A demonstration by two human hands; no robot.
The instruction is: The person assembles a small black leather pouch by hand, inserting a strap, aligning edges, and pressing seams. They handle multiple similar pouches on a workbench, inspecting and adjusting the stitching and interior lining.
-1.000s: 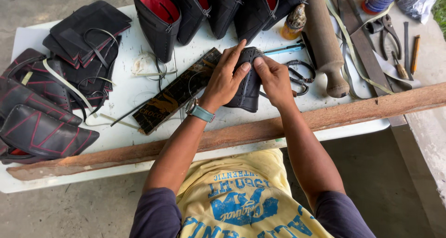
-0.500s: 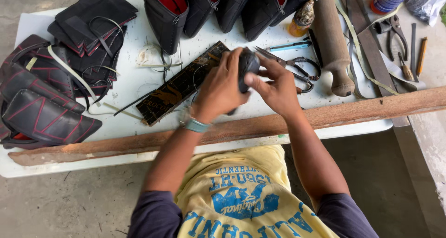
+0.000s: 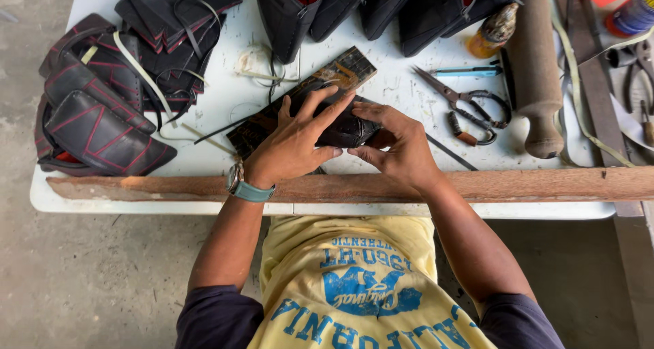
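— Under both hands, at the middle of the white table [image 3: 409, 83], what is that?

— A small black leather piece [image 3: 346, 129]. The left hand [image 3: 296, 141] lies flat over it, fingers spread apart and pressing down; the right hand [image 3: 402, 144] pinches its right end between thumb and fingertips, so those fingers are closed on it.

— Was it like that a moment ago?

— No. Half a second ago the piece was raised off the surface, cupped between both hands. Now it sits low, on the dark wooden slab [image 3: 300, 100] that runs out beyond the left fingertips. A second ago it stood upright between the hands.

— What lies around the fingers?

— Past the right fingertips, scissors [image 3: 463, 100] with wrapped handles, and beyond those a blue pen [image 3: 466, 71]. Further right stands a wooden mallet [image 3: 535, 76], and a small bottle [image 3: 492, 28] is just beside its top. Beyond both sets of fingertips a row of black bags [image 3: 381, 8] with red lining lines the far edge.

— And to the left?

— Well apart from the left thumb, a stack of black panels with red stitching [image 3: 95, 117]. On the near side of both wrists a long wooden plank [image 3: 518, 184] crosses the table; the left wrist wears a watch [image 3: 246, 185] with a teal strap.
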